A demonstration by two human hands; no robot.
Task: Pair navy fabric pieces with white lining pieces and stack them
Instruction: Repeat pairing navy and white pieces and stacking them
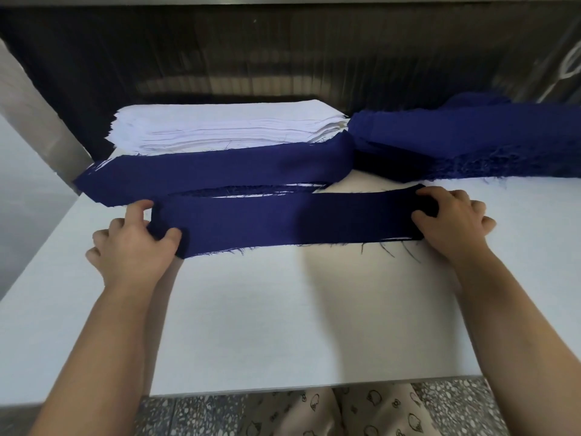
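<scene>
Navy fabric strip [283, 221] lies flat across the middle of the white tabletop [283, 309], long and narrow, running left to right. It is a matte woven cloth with raw-cut edges, and loose threads fray along the near edge. A thin sliver of white lining [396, 238] shows under its right near corner. Left hand [132, 243] pinches the strip's left end, with the thumb on top, the forefinger reaching along the far edge and the other fingers curled off the cloth. Right hand [452, 221] grips the right end, with thumb and forefinger closed over the cloth and the remaining fingers bent beside it. Just behind lies the paired stack [220, 171], navy on top, with white edges peeking at its left tip and along its near side. Behind that is the white lining stack [226, 127], many thin flat layers with slightly stepped edges. At far right sits the navy pile [471, 136], looser, its near edge heavily frayed. Brushed metal post [31, 121] at the left. Speckled terrazzo floor [456, 410] and printed beige trousers [345, 410] show below the tabletop's near edge.
</scene>
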